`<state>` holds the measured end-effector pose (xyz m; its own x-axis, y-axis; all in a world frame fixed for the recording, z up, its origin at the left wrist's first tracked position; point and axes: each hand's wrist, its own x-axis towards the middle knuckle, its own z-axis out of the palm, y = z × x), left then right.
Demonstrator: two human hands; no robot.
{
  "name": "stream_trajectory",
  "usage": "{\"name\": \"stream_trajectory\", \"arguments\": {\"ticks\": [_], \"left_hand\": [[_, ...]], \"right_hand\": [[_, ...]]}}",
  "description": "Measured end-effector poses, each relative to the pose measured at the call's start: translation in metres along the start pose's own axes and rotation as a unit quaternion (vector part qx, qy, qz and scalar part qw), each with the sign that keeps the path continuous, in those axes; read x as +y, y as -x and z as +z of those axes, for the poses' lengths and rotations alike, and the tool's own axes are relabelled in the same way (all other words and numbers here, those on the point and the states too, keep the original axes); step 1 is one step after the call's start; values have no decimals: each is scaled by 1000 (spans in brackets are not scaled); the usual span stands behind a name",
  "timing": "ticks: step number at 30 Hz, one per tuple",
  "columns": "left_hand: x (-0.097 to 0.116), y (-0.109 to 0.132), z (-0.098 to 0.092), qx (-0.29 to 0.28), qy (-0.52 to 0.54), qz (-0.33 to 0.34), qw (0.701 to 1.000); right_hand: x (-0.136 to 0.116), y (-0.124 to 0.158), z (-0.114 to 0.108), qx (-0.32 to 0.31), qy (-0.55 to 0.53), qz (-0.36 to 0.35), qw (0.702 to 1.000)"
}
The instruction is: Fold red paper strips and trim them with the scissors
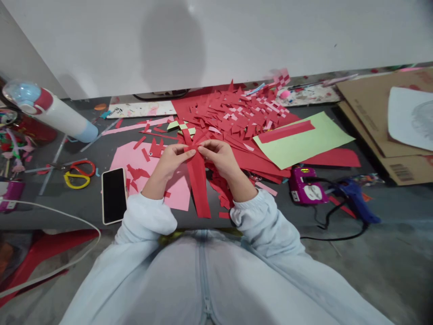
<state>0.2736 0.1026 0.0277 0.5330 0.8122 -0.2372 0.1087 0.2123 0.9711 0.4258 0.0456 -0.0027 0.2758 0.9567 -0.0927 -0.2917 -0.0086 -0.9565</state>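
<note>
Between my two hands are red paper strips (pixel 199 194), whose long ends hang down toward the table's front edge. My left hand (pixel 172 160) pinches them from the left with thumb and fingers. From the other side my right hand (pixel 218 155) grips the same strips, its fingertips close to the left ones. Shorter strip ends stick up above the fingers. A pink paper sheet (pixel 179 192) with red scraps lies under my left hand. Just beyond the hands spreads a heap of folded red paper pieces (pixel 223 113), some woven with pink.
A phone (pixel 114 196), scissors (pixel 77 177) and a white bottle (pixel 54 113) are on the left. To the right lie a green paper sheet (pixel 287 151), a purple box (pixel 306 186), a blue glue gun (pixel 358 198) and cardboard (pixel 372 117). A white wall (pixel 257 36) stands behind.
</note>
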Motion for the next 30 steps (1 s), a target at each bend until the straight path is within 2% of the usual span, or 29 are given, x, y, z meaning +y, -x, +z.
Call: {"name": "stream_trajectory", "arguments": {"ticks": [5, 12, 16, 22, 25, 30], "left_hand": [[-6, -1, 3, 27, 2, 21, 999], [-20, -7, 3, 47, -6, 42, 998], [-19, -8, 4, 55, 2, 51, 997], [-12, -5, 5, 59, 18, 51, 997], [-10, -4, 6, 37, 27, 41, 998], [-15, -6, 7, 62, 20, 65, 996]], "right_hand": [[2, -2, -1, -1, -4, 33, 999], [3, 0, 4, 24, -9, 17, 1000], [3, 1, 4, 34, -26, 22, 999], [7, -2, -3, -1, -19, 56, 998], [7, -2, -3, 5, -23, 48, 999], [6, 0, 2, 35, -17, 27, 999]]}}
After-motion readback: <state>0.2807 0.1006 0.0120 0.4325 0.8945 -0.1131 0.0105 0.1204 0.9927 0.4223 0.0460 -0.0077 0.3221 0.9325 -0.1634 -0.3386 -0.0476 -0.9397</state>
